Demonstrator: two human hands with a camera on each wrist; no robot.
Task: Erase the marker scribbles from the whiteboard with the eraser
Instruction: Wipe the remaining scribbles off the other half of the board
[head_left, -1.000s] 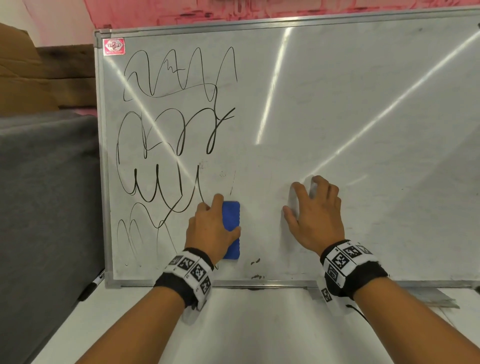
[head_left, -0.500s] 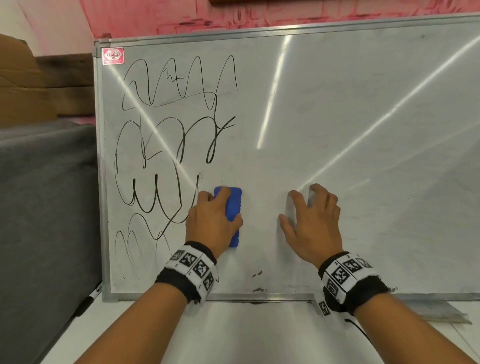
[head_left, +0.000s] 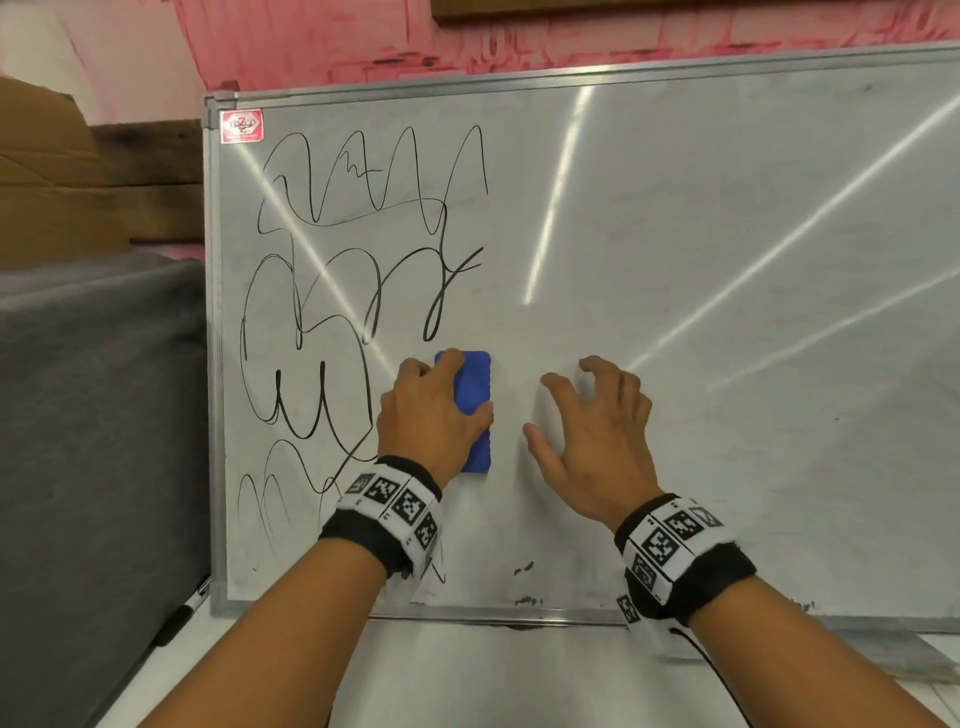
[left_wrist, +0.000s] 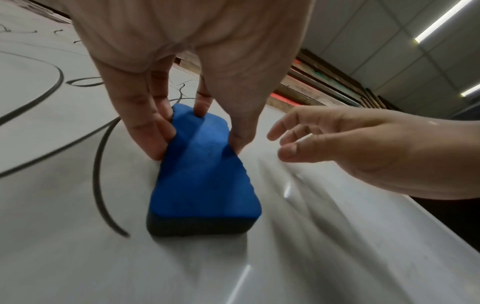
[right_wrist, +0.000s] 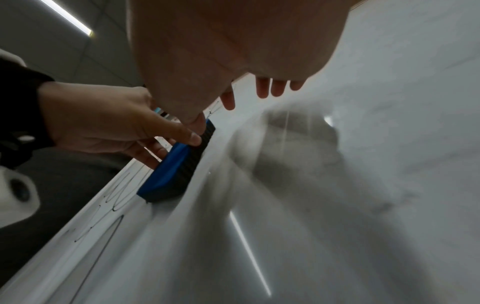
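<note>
Head view: I log the blue rectangular foam eraser (head_left: 470, 410) higher on the white aluminium-framed whiteboard (head_left: 727, 260) than a second ago, gripped by the left hand (head_left: 431, 415) just right of the black marker scribbles (head_left: 332, 312), which look untouched. Right hand (head_left: 592, 431) is spread, bracing the board.

Left wrist view: fingers (left_wrist: 145, 123) and thumb pinch the eraser's sides, felt flat on the board.

Right wrist view: fingers (right_wrist: 262, 88) extended, holding nothing. I judge erasing barely begun.
</note>
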